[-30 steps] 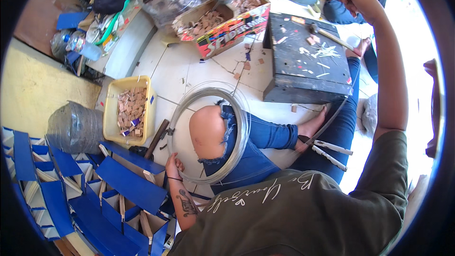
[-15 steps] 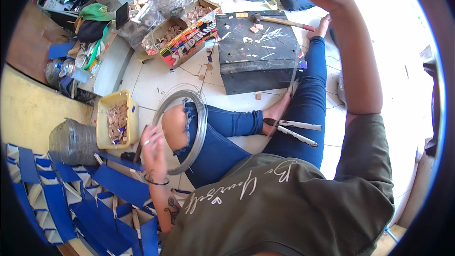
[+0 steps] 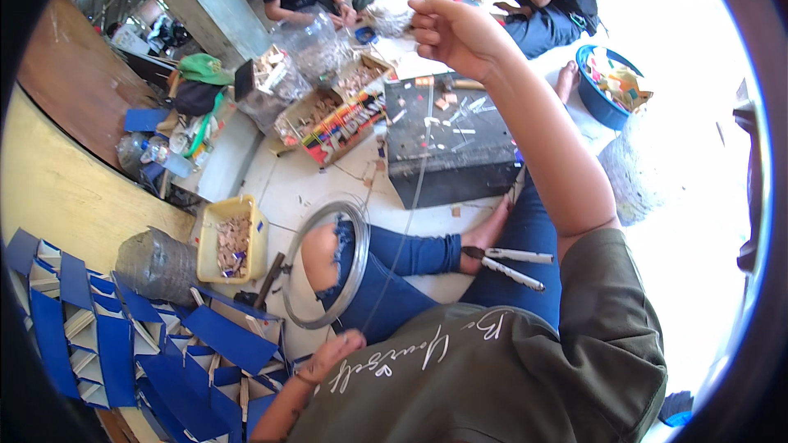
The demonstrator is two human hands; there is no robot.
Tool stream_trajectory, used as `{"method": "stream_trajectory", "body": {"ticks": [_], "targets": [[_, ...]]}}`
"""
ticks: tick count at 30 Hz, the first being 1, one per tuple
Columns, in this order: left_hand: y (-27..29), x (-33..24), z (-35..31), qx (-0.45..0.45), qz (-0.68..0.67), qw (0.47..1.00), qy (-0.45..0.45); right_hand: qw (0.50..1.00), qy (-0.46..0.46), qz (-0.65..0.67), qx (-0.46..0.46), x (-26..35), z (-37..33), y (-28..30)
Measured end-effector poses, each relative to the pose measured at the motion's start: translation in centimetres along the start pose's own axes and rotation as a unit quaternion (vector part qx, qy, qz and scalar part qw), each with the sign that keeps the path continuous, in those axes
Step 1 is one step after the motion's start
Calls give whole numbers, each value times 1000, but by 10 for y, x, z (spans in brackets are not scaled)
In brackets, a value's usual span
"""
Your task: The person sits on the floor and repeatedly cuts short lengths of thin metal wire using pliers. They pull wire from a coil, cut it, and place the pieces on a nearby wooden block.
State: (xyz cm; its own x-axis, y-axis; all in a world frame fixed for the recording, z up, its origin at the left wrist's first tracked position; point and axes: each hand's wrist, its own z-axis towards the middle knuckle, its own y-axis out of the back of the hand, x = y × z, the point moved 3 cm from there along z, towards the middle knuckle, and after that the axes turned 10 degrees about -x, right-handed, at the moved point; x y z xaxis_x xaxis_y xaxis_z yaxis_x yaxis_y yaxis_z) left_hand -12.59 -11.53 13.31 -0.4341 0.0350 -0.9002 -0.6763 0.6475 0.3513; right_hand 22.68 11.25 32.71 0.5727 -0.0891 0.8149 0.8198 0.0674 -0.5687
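A coil of thin metal wire (image 3: 362, 250) hangs around my bent left knee. My right hand (image 3: 460, 33) is raised above the black box, its fingers curled closed around the upper end of a wire strand (image 3: 424, 166). That strand runs down, nearly straight, to my left hand (image 3: 338, 351), which is low beside my shirt just below the coil. The left fingers are pressed together on the strand, slightly blurred. Pliers with white handles (image 3: 519, 256) lie across my right thigh, jaws toward my foot.
The black box (image 3: 447, 183) carries a hammer (image 3: 466, 84), small wood pieces and short sticks. A yellow bin (image 3: 261, 239) and a cardboard box (image 3: 349, 138) hold wooden bits. Blue-and-white panels (image 3: 172, 369) stand lower left. Beyond are a blue tub (image 3: 593, 98) and two seated people.
My left hand has left the coil's side and dropped toward my shirt. My right hand has shifted left, with the strand now stretched between both hands. The view has tilted upward.
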Motion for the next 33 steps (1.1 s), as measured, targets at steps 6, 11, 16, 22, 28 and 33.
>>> {"method": "stream_trajectory", "body": {"ticks": [6,11,16,22,28,33], "targets": [[22,65,-104,77,50,988,123,992,-13,75,-105,17,35,58],[28,48,-151,130,99,977,134,991,30,13,-133,-3,30,74],[52,1,-41,-21,63,984,164,981,52,-142,-122,-47,12,51],[-4,-88,182,-139,-66,972,-175,957,2,-280,-82,-83,15,16],[-74,-95,263,-67,-247,965,-61,957,-68,-269,-81,-79,25,39],[-72,-75,241,-45,-300,952,-37,978,-165,-124,-20,-104,35,57]]}}
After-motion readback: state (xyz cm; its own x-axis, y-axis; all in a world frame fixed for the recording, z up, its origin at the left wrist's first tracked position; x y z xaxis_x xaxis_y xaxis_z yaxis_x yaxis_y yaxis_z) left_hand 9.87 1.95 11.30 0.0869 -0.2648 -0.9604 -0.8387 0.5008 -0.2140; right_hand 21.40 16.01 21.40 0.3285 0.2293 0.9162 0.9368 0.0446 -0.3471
